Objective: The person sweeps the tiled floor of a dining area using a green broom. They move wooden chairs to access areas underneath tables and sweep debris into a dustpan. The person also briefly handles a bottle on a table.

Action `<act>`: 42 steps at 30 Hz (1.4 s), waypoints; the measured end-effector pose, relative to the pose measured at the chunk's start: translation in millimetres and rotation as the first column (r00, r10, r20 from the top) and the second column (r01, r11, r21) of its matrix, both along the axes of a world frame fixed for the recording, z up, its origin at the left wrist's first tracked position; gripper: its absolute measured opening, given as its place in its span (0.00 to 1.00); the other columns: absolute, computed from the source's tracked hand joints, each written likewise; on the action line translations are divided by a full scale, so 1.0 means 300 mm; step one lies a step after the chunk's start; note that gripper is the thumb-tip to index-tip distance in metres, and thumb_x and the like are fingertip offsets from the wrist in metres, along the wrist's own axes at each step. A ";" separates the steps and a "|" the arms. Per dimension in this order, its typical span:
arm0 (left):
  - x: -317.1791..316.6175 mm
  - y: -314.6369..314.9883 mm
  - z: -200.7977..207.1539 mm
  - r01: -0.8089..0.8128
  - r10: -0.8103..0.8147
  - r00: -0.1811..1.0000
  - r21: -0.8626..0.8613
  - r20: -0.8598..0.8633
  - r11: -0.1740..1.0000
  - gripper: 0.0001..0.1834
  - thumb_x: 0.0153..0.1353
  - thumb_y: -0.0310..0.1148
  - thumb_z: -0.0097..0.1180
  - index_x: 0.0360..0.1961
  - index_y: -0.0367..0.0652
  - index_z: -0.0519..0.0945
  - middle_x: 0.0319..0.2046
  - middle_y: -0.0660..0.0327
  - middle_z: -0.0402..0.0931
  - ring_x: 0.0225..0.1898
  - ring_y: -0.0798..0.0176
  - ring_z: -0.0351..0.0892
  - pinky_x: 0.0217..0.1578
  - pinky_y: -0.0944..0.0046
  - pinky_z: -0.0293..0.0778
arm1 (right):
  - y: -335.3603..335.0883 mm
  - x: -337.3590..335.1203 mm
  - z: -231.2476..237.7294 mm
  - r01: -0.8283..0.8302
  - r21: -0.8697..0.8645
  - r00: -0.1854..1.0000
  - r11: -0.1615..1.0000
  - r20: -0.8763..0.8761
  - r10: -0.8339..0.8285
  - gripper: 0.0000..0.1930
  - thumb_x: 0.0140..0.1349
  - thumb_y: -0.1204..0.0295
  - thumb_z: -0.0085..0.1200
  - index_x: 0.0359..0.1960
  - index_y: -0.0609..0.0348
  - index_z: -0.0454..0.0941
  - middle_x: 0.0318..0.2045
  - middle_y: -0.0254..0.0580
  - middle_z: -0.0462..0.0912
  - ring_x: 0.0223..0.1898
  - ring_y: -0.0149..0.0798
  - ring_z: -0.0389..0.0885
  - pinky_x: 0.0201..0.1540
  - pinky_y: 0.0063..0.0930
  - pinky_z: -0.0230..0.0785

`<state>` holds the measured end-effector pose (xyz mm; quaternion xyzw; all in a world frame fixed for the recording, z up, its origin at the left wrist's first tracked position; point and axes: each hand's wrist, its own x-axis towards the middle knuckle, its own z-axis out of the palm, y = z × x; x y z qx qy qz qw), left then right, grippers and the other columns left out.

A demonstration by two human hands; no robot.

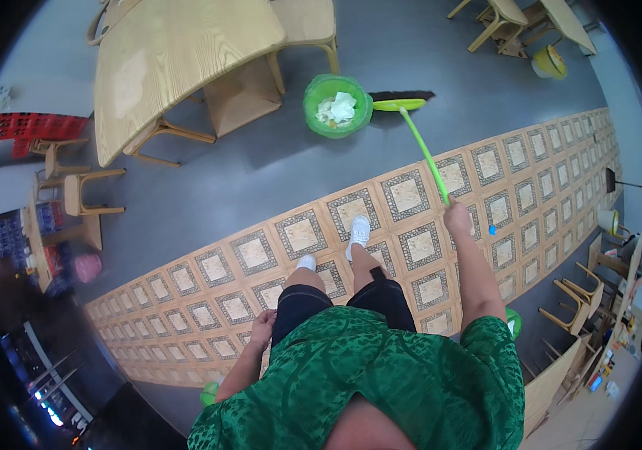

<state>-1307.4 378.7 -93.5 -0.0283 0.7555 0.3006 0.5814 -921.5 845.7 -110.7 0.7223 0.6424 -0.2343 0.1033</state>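
My right hand [457, 217] is wrapped round the bright green handle of a broom [427, 156], which stretches away from me. Its green head [399, 105], with dark bristles on the far side, rests on the grey floor right beside a bin. That bin [311, 106] has a green liner and holds crumpled white tissues [338, 109]. By my left thigh hangs my left hand [263, 328], its fingers curled in and nothing visible in them.
A wooden table [186, 52] with chairs stands ahead on the left. Patterned tiles [351, 206] run under my feet, with a small blue scrap [492, 229] on them. A yellow bin [549, 63] is far right, a pink one [88, 267] at left. Wooden chairs [572, 304] stand at right.
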 end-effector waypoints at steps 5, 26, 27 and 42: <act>-0.004 0.071 0.019 -0.021 0.021 1.000 -0.076 -0.002 0.997 0.09 0.58 0.24 0.45 0.40 0.38 0.74 0.31 0.63 0.75 0.31 0.70 0.73 0.33 0.72 0.69 | -0.004 -0.189 0.008 -0.118 -0.091 0.993 0.989 -0.031 0.116 0.19 0.57 0.67 0.43 0.53 0.45 0.68 0.33 0.55 0.77 0.36 0.53 0.76 0.39 0.43 0.68; -0.662 0.552 -0.037 0.521 -0.512 0.854 -0.169 0.098 0.837 0.09 0.56 0.28 0.48 0.40 0.41 0.72 0.28 0.62 0.75 0.26 0.71 0.74 0.21 0.75 0.68 | -0.693 0.335 0.241 0.361 -0.348 0.904 0.865 0.358 -0.233 0.24 0.57 0.71 0.41 0.56 0.30 0.63 0.34 0.42 0.78 0.36 0.44 0.78 0.37 0.38 0.70; -0.671 0.602 -0.046 0.563 -0.557 0.826 -0.193 0.091 0.804 0.09 0.56 0.28 0.48 0.39 0.41 0.72 0.28 0.62 0.75 0.25 0.71 0.74 0.20 0.75 0.68 | -0.766 0.363 0.259 0.428 -0.324 0.881 0.844 0.359 -0.309 0.22 0.58 0.71 0.40 0.55 0.32 0.64 0.35 0.43 0.78 0.37 0.45 0.78 0.38 0.38 0.70; -0.347 1.083 -0.045 0.925 -0.919 0.377 -0.089 0.113 0.369 0.10 0.56 0.27 0.50 0.40 0.40 0.72 0.27 0.63 0.74 0.24 0.71 0.72 0.25 0.73 0.67 | -1.830 -0.488 -0.004 0.867 -0.393 0.350 0.308 0.039 -0.936 0.25 0.57 0.66 0.38 0.60 0.47 0.56 0.29 0.57 0.76 0.32 0.55 0.76 0.36 0.50 0.67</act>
